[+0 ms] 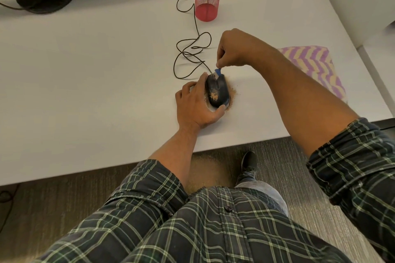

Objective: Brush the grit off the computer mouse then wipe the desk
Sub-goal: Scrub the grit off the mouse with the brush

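My left hand (195, 104) grips the mouse (217, 89) on the tabletop (96, 66), ringed by brown grit (232, 93). My right hand (233, 49) pinches a small blue brush (218, 71) at the mouse's far end. A folded cloth (314, 64) lies right of the mouse.

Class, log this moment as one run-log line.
step: brushing mouse | left hand: holds mouse | right hand: pinches small blue brush at mouse front | grit: on mouse, desk | cloth: unused

Dark plaid shirt (213, 230) w/ rolled sleeves (350, 156) — grey jeans (263, 190), black shoe (249, 161).
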Demonstrator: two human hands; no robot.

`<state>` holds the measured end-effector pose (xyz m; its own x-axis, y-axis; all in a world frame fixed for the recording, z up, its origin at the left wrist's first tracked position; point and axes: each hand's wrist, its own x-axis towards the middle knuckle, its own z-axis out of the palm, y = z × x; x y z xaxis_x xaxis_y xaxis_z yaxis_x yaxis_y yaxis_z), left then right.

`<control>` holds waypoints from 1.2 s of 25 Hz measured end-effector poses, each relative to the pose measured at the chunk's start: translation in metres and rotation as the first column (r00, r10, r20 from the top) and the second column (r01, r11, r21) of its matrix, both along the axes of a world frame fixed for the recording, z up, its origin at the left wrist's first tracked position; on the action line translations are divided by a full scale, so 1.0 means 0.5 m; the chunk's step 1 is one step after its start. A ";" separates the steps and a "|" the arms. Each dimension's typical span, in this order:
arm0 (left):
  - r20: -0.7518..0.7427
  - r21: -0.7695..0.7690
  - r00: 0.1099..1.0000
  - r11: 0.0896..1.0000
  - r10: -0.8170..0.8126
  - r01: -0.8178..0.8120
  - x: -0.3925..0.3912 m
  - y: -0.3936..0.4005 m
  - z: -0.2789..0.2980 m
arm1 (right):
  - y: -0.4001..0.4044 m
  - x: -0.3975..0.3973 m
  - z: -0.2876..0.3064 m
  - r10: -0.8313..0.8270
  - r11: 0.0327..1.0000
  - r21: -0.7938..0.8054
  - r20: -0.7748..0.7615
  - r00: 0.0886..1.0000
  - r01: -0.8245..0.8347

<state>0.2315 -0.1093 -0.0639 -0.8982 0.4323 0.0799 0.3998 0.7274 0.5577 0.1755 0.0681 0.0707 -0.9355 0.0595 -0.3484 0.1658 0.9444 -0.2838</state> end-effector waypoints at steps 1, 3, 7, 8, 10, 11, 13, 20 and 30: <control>0.002 -0.002 1.000 1.000 -0.001 0.001 -0.001 0.000 -0.001 | -0.004 -0.001 0.002 0.005 1.000 0.020 -0.010 1.000 -0.004; 0.000 -0.003 1.000 1.000 -0.003 0.003 -0.001 0.000 -0.003 | -0.009 -0.001 0.006 0.002 1.000 0.019 0.021 1.000 -0.002; -0.005 0.006 1.000 1.000 -0.004 0.004 -0.002 0.000 -0.006 | -0.013 -0.002 0.005 -0.057 0.998 0.018 0.003 0.998 0.057; -0.007 0.007 1.000 1.000 -0.005 0.005 -0.002 0.000 -0.006 | -0.013 -0.002 0.004 -0.066 0.998 0.012 0.013 0.998 0.066; -0.009 0.009 1.000 1.000 -0.007 0.007 -0.002 -0.001 -0.008 | -0.018 0.002 0.002 -0.072 0.997 -0.017 0.058 0.996 0.073; -0.011 0.009 1.000 1.000 -0.007 0.007 -0.002 -0.001 -0.008 | -0.020 0.002 -0.001 -0.085 0.996 -0.030 0.046 0.995 0.086; -0.014 0.008 1.000 1.000 -0.005 0.005 -0.003 -0.001 -0.009 | -0.020 0.001 -0.005 -0.132 0.990 -0.046 -0.017 0.991 0.131; -0.028 0.017 1.000 1.000 0.003 -0.003 -0.001 0.001 -0.010 | -0.024 0.001 -0.008 -0.132 0.991 -0.005 0.008 0.991 0.132; -0.017 0.026 1.000 1.000 -0.001 0.001 -0.002 0.000 -0.010 | -0.020 0.000 0.002 -0.058 0.997 -0.039 0.133 0.989 0.063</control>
<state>0.2305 -0.1092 -0.0688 -0.8962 0.4307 0.1063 0.4099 0.7122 0.5699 0.1753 0.0580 0.0715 -0.8762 0.0970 -0.4721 0.2609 0.9191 -0.2954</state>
